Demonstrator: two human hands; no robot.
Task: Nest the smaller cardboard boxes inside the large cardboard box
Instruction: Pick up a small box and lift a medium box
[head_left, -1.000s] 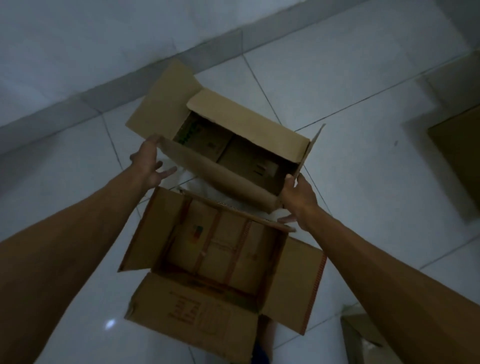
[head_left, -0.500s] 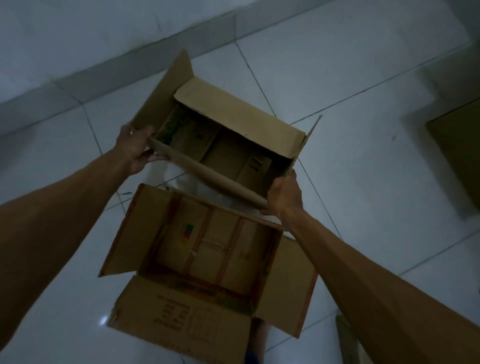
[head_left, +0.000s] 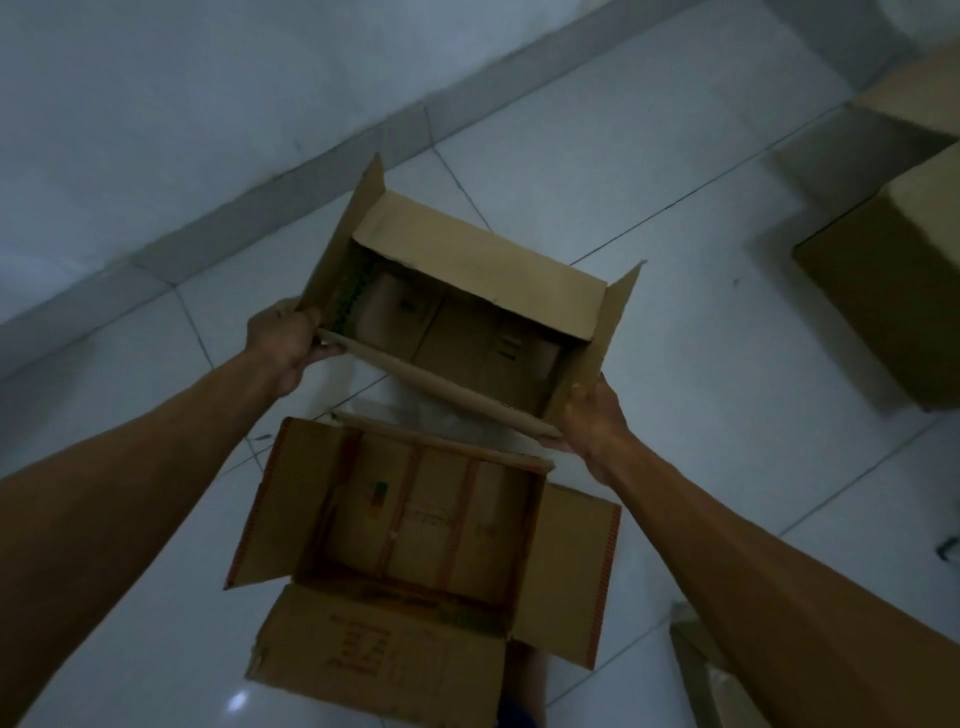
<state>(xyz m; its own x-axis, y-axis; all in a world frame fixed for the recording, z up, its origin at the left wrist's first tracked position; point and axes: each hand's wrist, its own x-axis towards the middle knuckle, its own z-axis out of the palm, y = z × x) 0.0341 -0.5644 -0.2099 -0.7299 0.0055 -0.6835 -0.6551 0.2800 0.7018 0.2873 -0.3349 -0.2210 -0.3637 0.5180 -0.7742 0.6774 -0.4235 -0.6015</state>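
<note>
Open box (head_left: 483, 291) gripped: left hand (head_left: 283, 343), right hand (head_left: 595, 415) at near corners.

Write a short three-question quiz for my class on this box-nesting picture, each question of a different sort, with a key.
1. True or false: the left hand and the right hand both grip the held box.
2. Multiple choice: the open box on the floor lies A) nearer the person than the held box, B) beyond it by the wall, C) inside it.
3. Short answer: are the floor box's flaps open or closed?

Key: 1 true; 2 A; 3 open, spread outward.
</note>
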